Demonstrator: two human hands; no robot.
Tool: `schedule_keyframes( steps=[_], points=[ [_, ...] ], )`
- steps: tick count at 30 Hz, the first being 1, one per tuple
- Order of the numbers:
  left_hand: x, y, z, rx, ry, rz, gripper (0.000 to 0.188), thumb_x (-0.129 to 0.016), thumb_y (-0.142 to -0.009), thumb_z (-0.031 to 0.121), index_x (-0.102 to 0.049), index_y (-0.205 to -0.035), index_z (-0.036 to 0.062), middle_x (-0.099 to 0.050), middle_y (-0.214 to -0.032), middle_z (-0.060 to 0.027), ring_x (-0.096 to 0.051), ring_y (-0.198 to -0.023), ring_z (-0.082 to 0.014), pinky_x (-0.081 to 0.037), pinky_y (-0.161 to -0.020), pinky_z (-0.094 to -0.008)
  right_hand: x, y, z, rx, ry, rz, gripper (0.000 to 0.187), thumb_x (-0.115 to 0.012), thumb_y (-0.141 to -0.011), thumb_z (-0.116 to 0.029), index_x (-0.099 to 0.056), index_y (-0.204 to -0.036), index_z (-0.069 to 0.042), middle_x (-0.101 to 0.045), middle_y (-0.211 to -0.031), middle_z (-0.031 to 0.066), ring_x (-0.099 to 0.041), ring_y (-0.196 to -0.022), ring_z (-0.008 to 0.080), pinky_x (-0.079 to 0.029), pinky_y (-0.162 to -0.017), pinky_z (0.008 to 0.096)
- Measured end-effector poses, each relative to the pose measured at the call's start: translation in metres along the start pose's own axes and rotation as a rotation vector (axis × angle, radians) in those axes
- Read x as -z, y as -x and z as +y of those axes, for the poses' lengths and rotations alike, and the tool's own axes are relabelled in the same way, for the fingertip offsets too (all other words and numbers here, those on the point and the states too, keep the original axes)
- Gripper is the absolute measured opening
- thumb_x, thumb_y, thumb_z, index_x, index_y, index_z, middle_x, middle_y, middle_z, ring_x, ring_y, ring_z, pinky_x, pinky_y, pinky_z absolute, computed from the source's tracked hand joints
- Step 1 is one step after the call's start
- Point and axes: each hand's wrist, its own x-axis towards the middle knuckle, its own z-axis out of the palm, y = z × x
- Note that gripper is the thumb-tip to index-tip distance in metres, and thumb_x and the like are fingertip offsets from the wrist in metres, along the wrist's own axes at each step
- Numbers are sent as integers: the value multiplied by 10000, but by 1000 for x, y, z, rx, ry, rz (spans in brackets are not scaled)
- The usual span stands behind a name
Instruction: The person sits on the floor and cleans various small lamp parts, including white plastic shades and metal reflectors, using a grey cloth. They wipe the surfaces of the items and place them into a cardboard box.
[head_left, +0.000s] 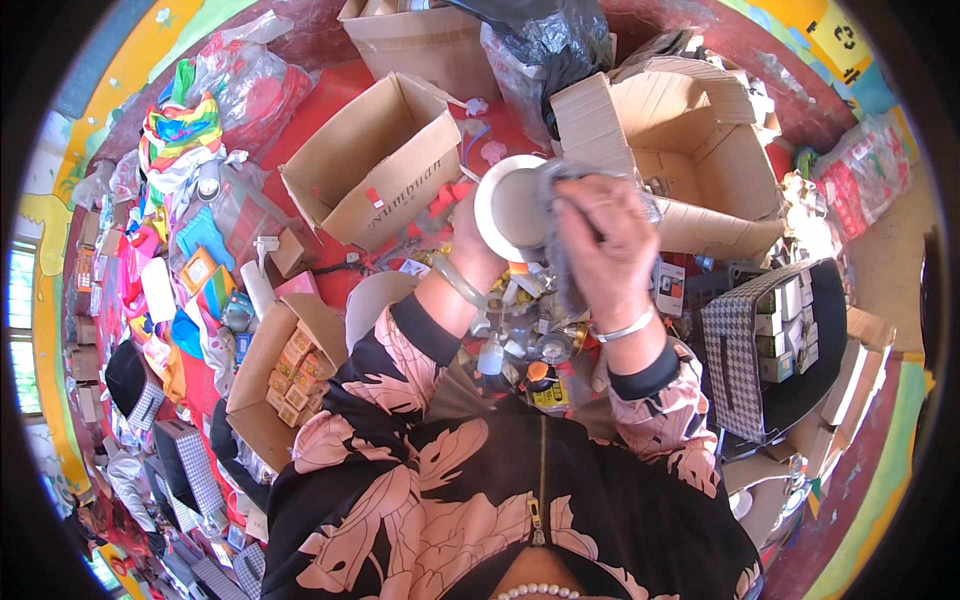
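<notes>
My left hand [474, 246] is closed on the edge of a white round dish-like thing [489, 217], which has a thick rim and a paler disc inside. I cannot tell its exact kind. In my right hand [610, 238] a grey cloth [566, 272] is bunched up and pressed against the right side of the white round thing, covering part of it. Both hands are raised in front of my chest. Beneath them lies a pile of small mixed items, among them a small clear bottle [490, 357] and an orange-topped object [539, 376].
An open cardboard box [375, 165] stands ahead to the left, another [690, 150] ahead to the right. A box of small orange packets [290, 375] sits at my left. At my right is a houndstooth-patterned bin [740, 350] with small boxes. Colourful cloths [180, 130] heap up at far left.
</notes>
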Motion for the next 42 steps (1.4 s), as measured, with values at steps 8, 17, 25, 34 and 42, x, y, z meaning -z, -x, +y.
schedule_keyframes(
  steps=[8,17,25,34,42],
  points=[
    [-5,4,-2,-141,-154,51,376,-297,-923,229,-564,-933,-35,-624,-891,-124,-597,-809,-206,-469,-771,-321,-31,13,6,-50,-83,-54,125,-630,-683,-2,-652,-799,-43,-575,-764,98,-571,-726,277,-470,-639,341],
    [3,0,0,-80,-35,146,440,-311,-896,334,-541,-1046,-11,-607,-998,-147,-586,-923,-270,-459,-834,-373,-7,5,13,13,-120,-447,94,-613,-703,27,-654,-774,-18,-554,-744,75,-546,-708,224,-446,-633,304],
    [7,-4,1,113,4,50,357,-311,-916,177,-506,-1123,-39,-581,-1061,-162,-583,-953,-269,-480,-826,-377,13,2,18,235,403,-407,157,-612,-653,-45,-659,-800,-75,-552,-783,64,-555,-763,254,-474,-644,333],
    [4,4,-13,94,-200,-64,281,-322,-922,129,-504,-1075,-20,-565,-1030,-106,-562,-933,-196,-472,-812,-340,-17,9,13,106,-95,-245,136,-610,-704,26,-614,-824,-36,-554,-811,92,-548,-779,262,-451,-693,331],
    [7,0,2,285,-24,24,322,-347,-911,140,-529,-1070,-73,-604,-996,-173,-612,-870,-263,-506,-782,-364,27,-13,35,55,-431,-907,37,-607,-733,-24,-603,-761,-48,-537,-738,56,-549,-753,211,-436,-700,308]
  ],
)
